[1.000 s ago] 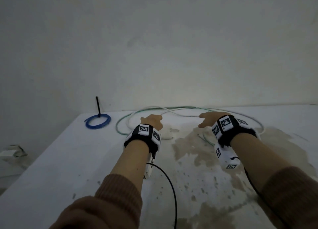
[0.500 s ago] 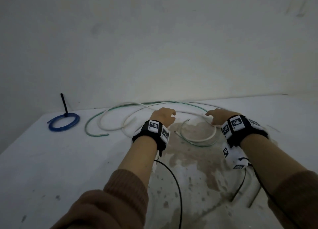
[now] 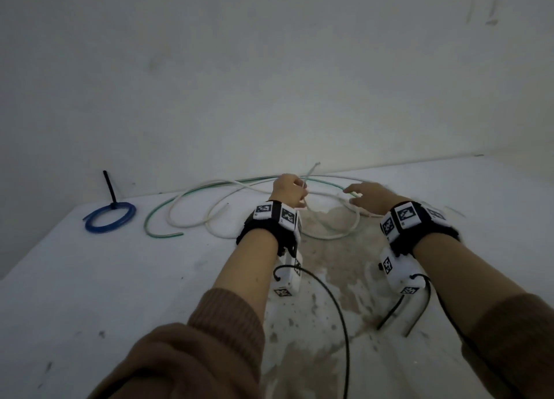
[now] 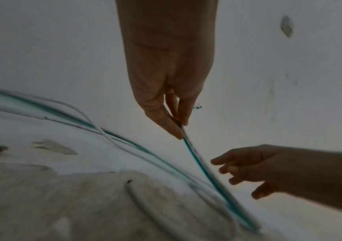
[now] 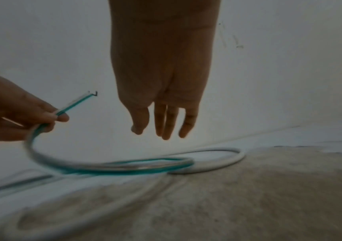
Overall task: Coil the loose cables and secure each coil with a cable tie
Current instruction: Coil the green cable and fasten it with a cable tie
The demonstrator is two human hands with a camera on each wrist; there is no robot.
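Note:
A long green cable [image 3: 149, 219] and a white cable [image 3: 329, 237] lie in loose loops at the back of the table. My left hand [image 3: 289, 189] pinches the green cable near its end, and the tip [image 3: 314, 166] sticks up past the fingers. The left wrist view shows thumb and finger of my left hand [image 4: 181, 130] pinching the green cable [image 4: 198, 163]. My right hand [image 3: 368, 196] hovers open just right of it, fingers spread over the cables and holding nothing [image 5: 163, 124]. Below that hand, the green cable [image 5: 124, 169] curves over the white cable [image 5: 227, 161].
A blue coil [image 3: 132, 214] bound with a black cable tie [image 3: 109, 189] sits at the far left by the wall. Two black strips [image 3: 389, 313] lie near my right forearm. The table [image 3: 90, 293] is white with a brown stained patch, and its left edge drops off.
My left hand has taken the green cable's end and lifted it off the table. The right hand has opened and come closer to it. The view has shifted right.

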